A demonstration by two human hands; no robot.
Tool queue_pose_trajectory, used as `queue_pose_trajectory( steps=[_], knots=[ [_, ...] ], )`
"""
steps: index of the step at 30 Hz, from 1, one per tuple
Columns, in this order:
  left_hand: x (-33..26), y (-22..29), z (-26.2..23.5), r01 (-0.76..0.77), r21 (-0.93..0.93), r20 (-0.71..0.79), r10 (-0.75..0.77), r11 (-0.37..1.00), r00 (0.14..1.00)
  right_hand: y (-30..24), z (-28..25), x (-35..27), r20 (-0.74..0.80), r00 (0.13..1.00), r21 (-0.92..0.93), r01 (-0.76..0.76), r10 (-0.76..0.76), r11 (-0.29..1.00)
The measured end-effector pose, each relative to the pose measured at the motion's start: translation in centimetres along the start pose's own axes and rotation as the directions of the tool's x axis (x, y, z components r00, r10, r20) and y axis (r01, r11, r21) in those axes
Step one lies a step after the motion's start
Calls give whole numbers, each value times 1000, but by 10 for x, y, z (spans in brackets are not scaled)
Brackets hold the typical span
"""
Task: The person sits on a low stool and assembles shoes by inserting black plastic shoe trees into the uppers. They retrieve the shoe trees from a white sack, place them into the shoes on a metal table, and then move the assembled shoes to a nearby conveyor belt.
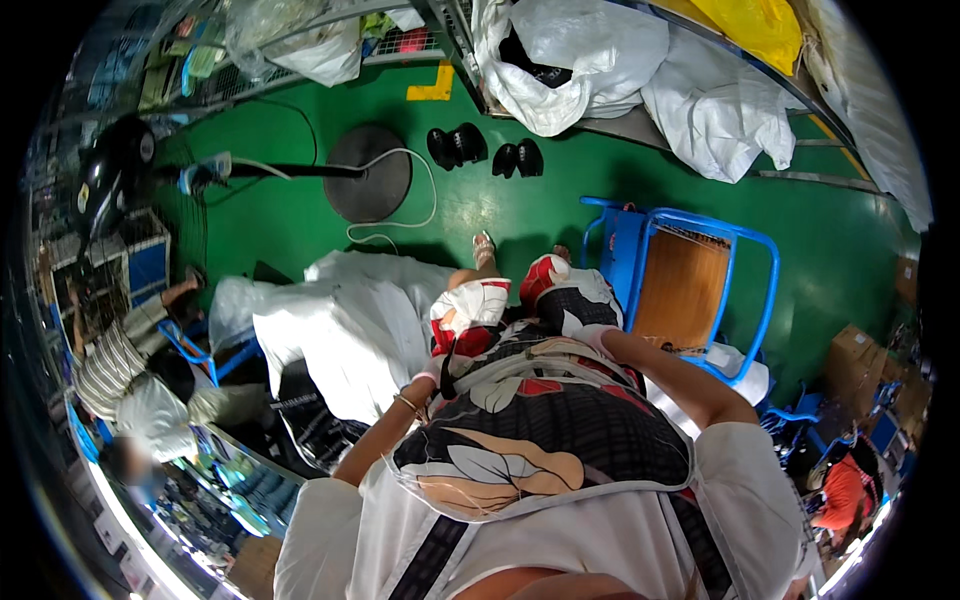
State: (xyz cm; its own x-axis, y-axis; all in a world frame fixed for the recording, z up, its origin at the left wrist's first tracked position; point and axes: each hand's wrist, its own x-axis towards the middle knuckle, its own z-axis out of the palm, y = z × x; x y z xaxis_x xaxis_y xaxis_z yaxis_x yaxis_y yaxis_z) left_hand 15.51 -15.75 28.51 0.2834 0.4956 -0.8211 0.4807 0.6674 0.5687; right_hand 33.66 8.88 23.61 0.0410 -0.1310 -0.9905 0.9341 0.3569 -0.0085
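Note:
My left hand (pixel 429 373) rests low at my left side, against the edge of my apron (pixel 540 435), which is black with red, white and tan leaf shapes. Its fingers are hidden. On the other side my right hand (pixel 596 338), pale as if gloved, touches the patterned cloth over my right thigh; its fingers cannot be made out. Right of my legs is a chair with a blue tube frame and a brown seat (pixel 682 287). A large white sheet (pixel 345 325) drapes over something left of my legs.
Ahead on the green floor (pixel 560 205) are shiny black curved things in pairs (pixel 457 146). A black fan (pixel 115 175) has a round base (pixel 368 172) and trailing cable. White sacks (pixel 715 105) fill the racks. A person in stripes (pixel 108 370) is left; another in red (pixel 847 492), right.

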Motion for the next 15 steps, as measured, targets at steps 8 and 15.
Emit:
queue_pose_trajectory(
  steps=[8,15],
  knots=[
    [35,-19,-100,-56,83,296,29,995,955,-55,-53,24,313,925,-332,320,-216,887],
    [213,-183,-130,-504,300,213,459,810,863,-159,-224,124,-160,647,-654,497,-746,571]
  ],
)
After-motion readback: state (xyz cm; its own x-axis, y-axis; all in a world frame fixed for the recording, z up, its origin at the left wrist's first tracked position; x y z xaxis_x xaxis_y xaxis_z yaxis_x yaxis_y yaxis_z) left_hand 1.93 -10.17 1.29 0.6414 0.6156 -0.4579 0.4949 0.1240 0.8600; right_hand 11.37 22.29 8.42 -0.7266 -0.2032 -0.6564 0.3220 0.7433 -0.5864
